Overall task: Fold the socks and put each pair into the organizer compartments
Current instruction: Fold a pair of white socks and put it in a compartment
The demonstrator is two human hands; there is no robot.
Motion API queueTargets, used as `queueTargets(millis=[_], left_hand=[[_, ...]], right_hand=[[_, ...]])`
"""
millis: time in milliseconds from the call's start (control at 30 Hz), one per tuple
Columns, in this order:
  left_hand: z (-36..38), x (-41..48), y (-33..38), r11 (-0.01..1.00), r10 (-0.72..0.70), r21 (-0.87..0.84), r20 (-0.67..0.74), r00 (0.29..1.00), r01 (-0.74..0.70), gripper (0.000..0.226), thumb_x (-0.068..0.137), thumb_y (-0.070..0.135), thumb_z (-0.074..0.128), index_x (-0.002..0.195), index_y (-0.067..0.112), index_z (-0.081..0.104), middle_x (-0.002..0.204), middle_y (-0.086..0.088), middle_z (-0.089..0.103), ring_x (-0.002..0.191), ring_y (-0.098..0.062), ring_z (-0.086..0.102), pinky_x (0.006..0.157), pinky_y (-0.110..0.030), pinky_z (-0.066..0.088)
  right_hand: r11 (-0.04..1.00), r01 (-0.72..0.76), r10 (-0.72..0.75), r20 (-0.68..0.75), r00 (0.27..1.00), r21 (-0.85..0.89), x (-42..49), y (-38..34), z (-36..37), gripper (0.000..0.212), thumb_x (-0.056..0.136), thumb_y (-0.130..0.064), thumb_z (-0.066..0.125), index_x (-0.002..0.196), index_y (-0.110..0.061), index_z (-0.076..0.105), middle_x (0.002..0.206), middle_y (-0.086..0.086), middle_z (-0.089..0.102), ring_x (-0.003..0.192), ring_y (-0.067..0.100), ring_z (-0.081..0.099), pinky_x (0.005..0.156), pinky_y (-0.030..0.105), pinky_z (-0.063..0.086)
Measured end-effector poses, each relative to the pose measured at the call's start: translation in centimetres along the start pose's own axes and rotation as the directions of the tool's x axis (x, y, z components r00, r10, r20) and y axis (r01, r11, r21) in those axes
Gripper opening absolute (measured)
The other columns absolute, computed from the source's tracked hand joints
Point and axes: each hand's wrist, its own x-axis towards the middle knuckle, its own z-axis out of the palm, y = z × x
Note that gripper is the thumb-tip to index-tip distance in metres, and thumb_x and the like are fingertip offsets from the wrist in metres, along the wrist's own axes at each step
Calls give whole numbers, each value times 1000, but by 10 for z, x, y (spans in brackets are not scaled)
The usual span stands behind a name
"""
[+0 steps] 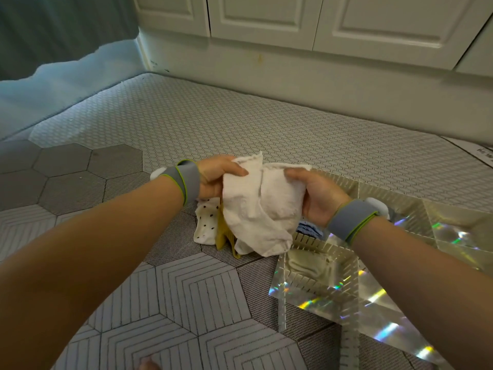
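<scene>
soft, even indoor light, fairly bright, with no hard shadows; a cool bluish glow comes through the curtain (53,36) at upper left and tints that corner. the white socks (261,206) are close to washed out and cast only a faint shade on the mattress (240,124). rainbow glare streaks flash off the clear organizer (384,297) walls at right. wide-angle bending bows the cabinet doors (266,17) along the top, and the forearms (93,249) loom large and slightly soft at the lower edges
</scene>
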Motion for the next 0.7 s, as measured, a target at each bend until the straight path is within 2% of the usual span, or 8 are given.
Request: queueTargets(millis=[133, 233, 300, 400, 467, 533, 600, 700], left_hand=[[2, -2, 11, 989, 111, -68, -219, 969, -129, 26, 84, -4, 49, 95, 20, 54, 83, -6, 57, 73, -20, 57, 65, -30, 50], [13, -8, 18, 983, 125, -101, -247, 961, -154, 33, 84, -6, 43, 102, 21, 50, 73, -5, 48, 44, -12, 48, 42, -18, 43], [23, -12, 22, 979, 146, -109, -221, 964, -173, 36, 84, -7, 40, 109, 17, 48, 71, -8, 47, 37, -12, 50, 41, -21, 48], [40, -17, 27, 975, 178, -106, -159, 971, -196, 41, 85, -7, 41, 119, 15, 45, 77, -11, 51, 43, -17, 60, 47, -31, 57], [50, -20, 30, 980, 179, -74, -100, 979, -187, 48, 87, -5, 43, 129, 16, 40, 85, -13, 53, 51, -22, 65, 59, -37, 60], [58, -22, 31, 979, 190, -62, -42, 981, -193, 49, 89, -3, 46, 132, 18, 38, 86, -14, 56, 58, -25, 68, 65, -38, 59], [64, -23, 33, 974, 205, -92, -19, 979, -206, 44, 90, -1, 48, 129, 17, 41, 84, -13, 60, 62, -25, 69, 65, -36, 60], [66, -20, 34, 970, 230, -71, -36, 973, -232, 28, 90, 0, 49, 116, 12, 49, 84, -13, 62, 67, -23, 69, 65, -34, 60]], right_hand=[[988, 85, -66, -144, 987, 128, 3, -2, 1, 21, 95, -27, 48, 108, -13, 56, 98, 6, 66, 85, 21, 63, 70, 37, 53], [966, 163, -126, -182, 975, 203, 6, -6, 5, 36, 95, -33, 49, 125, -14, 52, 109, 5, 64, 97, 21, 62, 89, 41, 51], [973, 190, -165, -182, 969, 131, 8, -5, 9, 38, 95, -35, 49, 128, -16, 51, 108, 3, 64, 96, 19, 61, 93, 41, 49], [979, 204, -201, -124, 972, 13, 5, -3, 17, 29, 96, -35, 45, 119, -19, 53, 95, -1, 66, 85, 14, 61, 81, 35, 49], [981, 193, -194, -58, 979, -31, 6, 1, 20, 36, 97, -38, 43, 123, -17, 56, 102, 1, 68, 90, 15, 63, 80, 33, 49], [982, 182, -182, 8, 983, -39, 7, 3, 21, 39, 96, -40, 43, 124, -17, 58, 106, 3, 69, 97, 18, 63, 86, 34, 48], [985, 173, -173, 77, 982, 2, 8, 5, 21, 41, 95, -43, 43, 120, -15, 61, 108, 6, 68, 105, 20, 63, 94, 37, 47], [983, 183, -183, 77, 980, 9, 8, 5, 21, 45, 93, -48, 44, 115, -13, 63, 110, 10, 67, 108, 24, 62, 98, 39, 47]])
